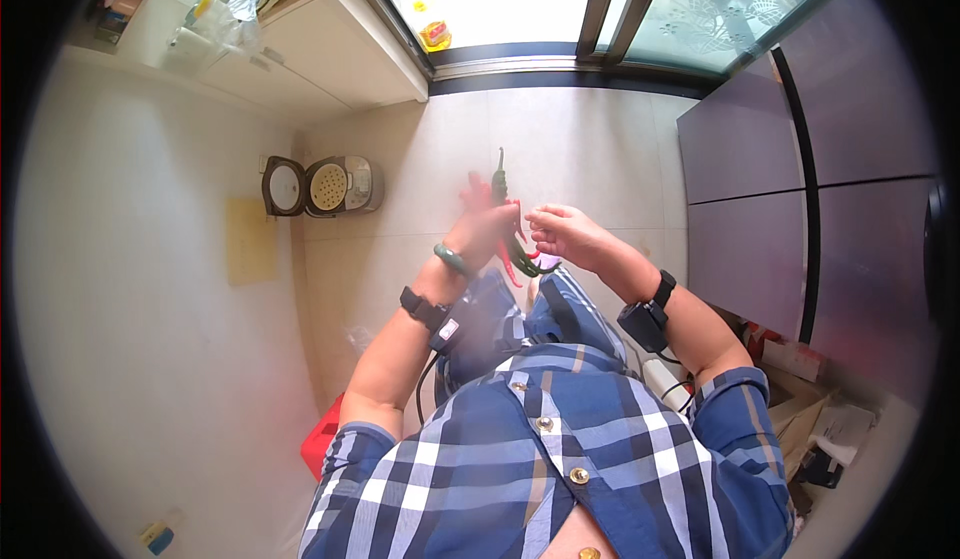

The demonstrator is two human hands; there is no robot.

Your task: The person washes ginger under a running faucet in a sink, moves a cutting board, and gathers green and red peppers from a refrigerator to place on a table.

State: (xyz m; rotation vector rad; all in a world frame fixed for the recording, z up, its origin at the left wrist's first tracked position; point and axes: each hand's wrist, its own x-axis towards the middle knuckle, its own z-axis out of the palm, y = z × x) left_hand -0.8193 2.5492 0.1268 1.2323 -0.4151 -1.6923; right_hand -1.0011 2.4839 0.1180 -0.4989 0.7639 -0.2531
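My left hand [484,230], partly blurred by a haze over the picture, grips a bunch of long chili peppers. One green chili [499,184] points up past the fingers, its stem at the top. Below the hand hang a red chili [510,265] and several dark green chilies [523,260], tips spread over my knees. Just right of the bunch is my right hand [564,233], its fingers curled and fingertips drawn together. I see nothing between them. A small purple thing [548,261] shows behind the green tips, too covered to identify.
A rice cooker [363,184] with its lid up stands on the tiled floor by the left wall. Cabinets [300,56] are at upper left, a sliding glass door [720,18] ahead, a purple-grey refrigerator [742,146] at right. A red plastic object [322,439] sits beside my left elbow.
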